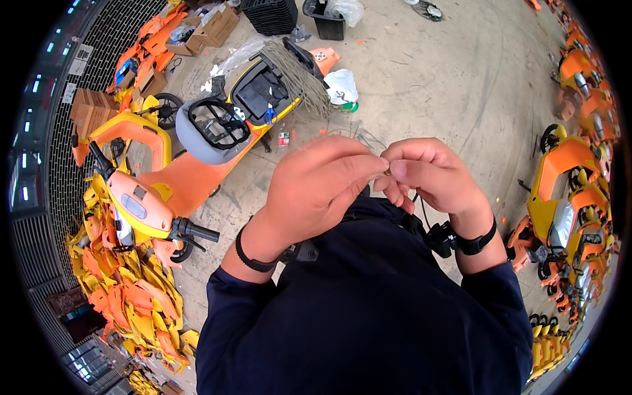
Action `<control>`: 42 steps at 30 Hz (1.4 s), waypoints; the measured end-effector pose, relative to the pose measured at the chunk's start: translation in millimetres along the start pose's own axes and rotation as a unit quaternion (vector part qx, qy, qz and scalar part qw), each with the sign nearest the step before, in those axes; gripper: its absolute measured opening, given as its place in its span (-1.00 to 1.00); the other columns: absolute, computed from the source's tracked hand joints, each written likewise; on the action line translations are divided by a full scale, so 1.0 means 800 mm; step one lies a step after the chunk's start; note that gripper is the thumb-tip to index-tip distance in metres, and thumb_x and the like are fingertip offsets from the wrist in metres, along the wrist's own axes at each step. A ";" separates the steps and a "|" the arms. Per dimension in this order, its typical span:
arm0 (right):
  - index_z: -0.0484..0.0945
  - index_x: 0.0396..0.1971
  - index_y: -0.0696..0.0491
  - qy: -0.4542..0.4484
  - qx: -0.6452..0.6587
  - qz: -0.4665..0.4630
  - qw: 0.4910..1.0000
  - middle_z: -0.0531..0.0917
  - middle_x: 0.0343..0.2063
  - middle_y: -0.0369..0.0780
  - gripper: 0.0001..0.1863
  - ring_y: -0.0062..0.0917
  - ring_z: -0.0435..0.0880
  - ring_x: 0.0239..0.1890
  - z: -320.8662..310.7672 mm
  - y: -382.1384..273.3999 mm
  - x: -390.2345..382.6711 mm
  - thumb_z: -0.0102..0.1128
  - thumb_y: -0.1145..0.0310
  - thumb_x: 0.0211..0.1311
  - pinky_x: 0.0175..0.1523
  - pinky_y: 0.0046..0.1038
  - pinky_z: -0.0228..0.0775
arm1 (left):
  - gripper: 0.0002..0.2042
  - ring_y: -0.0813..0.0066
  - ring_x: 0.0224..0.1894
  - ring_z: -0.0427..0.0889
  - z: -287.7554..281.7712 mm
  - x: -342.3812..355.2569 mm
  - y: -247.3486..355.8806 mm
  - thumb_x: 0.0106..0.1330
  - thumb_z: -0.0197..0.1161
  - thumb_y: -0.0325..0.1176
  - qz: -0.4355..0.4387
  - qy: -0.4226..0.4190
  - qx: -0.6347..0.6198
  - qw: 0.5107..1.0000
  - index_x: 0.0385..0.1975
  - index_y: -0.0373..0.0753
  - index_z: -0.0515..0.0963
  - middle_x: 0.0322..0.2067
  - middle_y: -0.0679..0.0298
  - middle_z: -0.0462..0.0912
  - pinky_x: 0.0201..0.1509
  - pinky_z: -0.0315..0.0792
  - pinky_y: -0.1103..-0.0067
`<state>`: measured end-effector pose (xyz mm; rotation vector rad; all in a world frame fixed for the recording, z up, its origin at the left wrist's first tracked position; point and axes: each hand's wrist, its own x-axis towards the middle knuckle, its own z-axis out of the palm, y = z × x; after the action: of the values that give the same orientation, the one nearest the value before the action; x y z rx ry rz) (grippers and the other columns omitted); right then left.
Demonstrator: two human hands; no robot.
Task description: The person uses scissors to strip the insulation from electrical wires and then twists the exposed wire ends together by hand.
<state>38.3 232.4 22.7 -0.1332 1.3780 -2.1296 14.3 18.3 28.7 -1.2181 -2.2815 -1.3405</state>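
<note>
My left hand (322, 178) and my right hand (434, 172) meet in front of my chest, thumbs and fingertips pinched together. Something small and dark shows between the fingertips, too small to name. Thin strands show just behind the fingers; whether they are held I cannot tell. Nearest, to the left, stands an orange and yellow scooter (187, 181) with its grey seat (197, 141) tipped up, underside showing. Blue-handled scissors (270, 114) rest at the edge of its black storage bin (260, 89). A bundle of long beige strands (297, 76) hangs over its tail.
Yellow and orange body panels (141, 303) are heaped at the left. More scooters (569, 191) line the right side. Black crates (270, 16), a black tub (328, 25) and cardboard boxes (214, 27) stand far off. A white plastic bag (342, 87) lies behind the scooter.
</note>
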 end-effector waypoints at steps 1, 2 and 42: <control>0.61 -0.30 0.20 -0.005 -0.025 -0.001 1.000 0.64 -0.50 -0.28 -0.78 -0.69 0.57 -0.49 0.000 0.001 0.001 -0.05 0.45 0.33 -0.48 -0.64 0.43 | -0.74 0.37 -0.37 0.63 -0.001 -0.001 0.000 0.03 0.39 -0.55 0.002 -0.003 0.003 1.000 -0.24 -0.18 0.68 -0.34 0.25 0.65 -0.32 0.49 0.55; 0.61 -0.30 0.20 -0.006 -0.025 -0.001 1.000 0.64 -0.50 -0.28 -0.78 -0.69 0.57 -0.49 0.001 0.001 0.001 -0.05 0.45 0.33 -0.48 -0.64 0.43 | -0.74 0.37 -0.37 0.63 -0.001 -0.001 -0.001 0.03 0.39 -0.55 0.001 -0.003 0.003 1.000 -0.24 -0.18 0.68 -0.34 0.25 0.65 -0.32 0.49 0.55; 0.55 -0.43 0.17 0.177 -0.529 -0.461 0.689 0.53 -0.57 -0.21 -0.80 -0.38 0.51 -0.56 0.011 0.017 0.021 0.26 0.61 -0.17 -0.48 -0.44 0.36 | -0.80 0.32 -0.49 0.65 0.035 0.005 -0.008 -0.07 0.36 -0.57 0.053 0.159 0.127 0.978 -0.41 -0.26 0.57 -0.48 0.24 0.65 -0.45 0.51 0.54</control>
<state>33.3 212.8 11.2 -1.1176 3.1421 -1.6406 12.7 41.3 11.2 -0.9516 -2.0543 -1.0755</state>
